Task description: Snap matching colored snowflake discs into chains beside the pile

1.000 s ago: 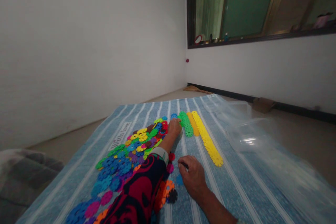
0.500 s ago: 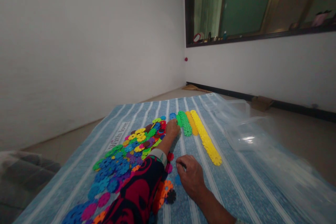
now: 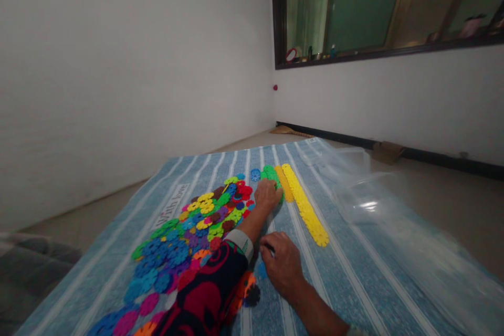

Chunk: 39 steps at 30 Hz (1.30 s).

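My left hand [image 3: 268,194], fingers bent downward, reaches over the near part of a row of overlapping green snowflake discs [image 3: 270,172]; its fingertips and anything in them are hidden. To its right lie an orange-yellow row [image 3: 284,184] and a longer yellow row [image 3: 303,205] of discs. A single blue disc [image 3: 255,175] lies just left of the green row. My right hand [image 3: 284,262] is curled low over the cloth, thumb and forefinger close together; I cannot see what they hold. A blue disc [image 3: 262,271] shows beside it.
A mixed heap of coloured discs [image 3: 177,252] spreads over the striped cloth [image 3: 354,283] on the left. Clear plastic containers [image 3: 366,199] stand on the right. A black disc [image 3: 252,295] lies near the left sleeve. Walls rise behind.
My left hand has moved right, from beside the green row to over its near part. My right hand stays curled in nearly the same place. The view has shifted slightly.
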Each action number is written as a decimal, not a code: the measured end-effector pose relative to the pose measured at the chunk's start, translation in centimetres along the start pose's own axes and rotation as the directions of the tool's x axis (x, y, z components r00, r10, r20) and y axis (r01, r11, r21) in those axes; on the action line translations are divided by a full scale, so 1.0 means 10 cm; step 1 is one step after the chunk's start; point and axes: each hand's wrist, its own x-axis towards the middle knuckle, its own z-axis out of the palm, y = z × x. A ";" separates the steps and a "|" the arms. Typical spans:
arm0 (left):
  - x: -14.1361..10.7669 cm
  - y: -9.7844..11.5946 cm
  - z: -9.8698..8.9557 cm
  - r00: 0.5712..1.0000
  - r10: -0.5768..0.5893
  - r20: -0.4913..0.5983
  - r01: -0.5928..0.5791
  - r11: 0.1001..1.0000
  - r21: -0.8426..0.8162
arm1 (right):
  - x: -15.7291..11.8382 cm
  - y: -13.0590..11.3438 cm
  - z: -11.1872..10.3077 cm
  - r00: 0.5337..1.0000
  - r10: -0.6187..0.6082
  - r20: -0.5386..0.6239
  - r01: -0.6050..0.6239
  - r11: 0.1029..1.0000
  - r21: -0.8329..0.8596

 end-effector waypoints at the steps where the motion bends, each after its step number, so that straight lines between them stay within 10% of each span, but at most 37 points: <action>1: 0.00 0.04 0.02 1.000 -0.005 -0.006 0.005 1.000 0.003 | 0.00 0.00 0.00 1.000 -0.003 0.002 0.003 1.000 -0.011; 21: 0.05 0.11 0.01 0.993 -0.108 -0.051 0.106 0.994 -0.028 | 0.00 -0.03 0.00 1.000 -0.006 -0.018 0.005 0.999 -0.040; 39: -0.18 0.03 0.01 0.984 -0.131 0.122 0.144 0.984 -0.105 | -0.02 0.00 -0.03 1.000 0.002 0.017 -0.001 0.998 -0.056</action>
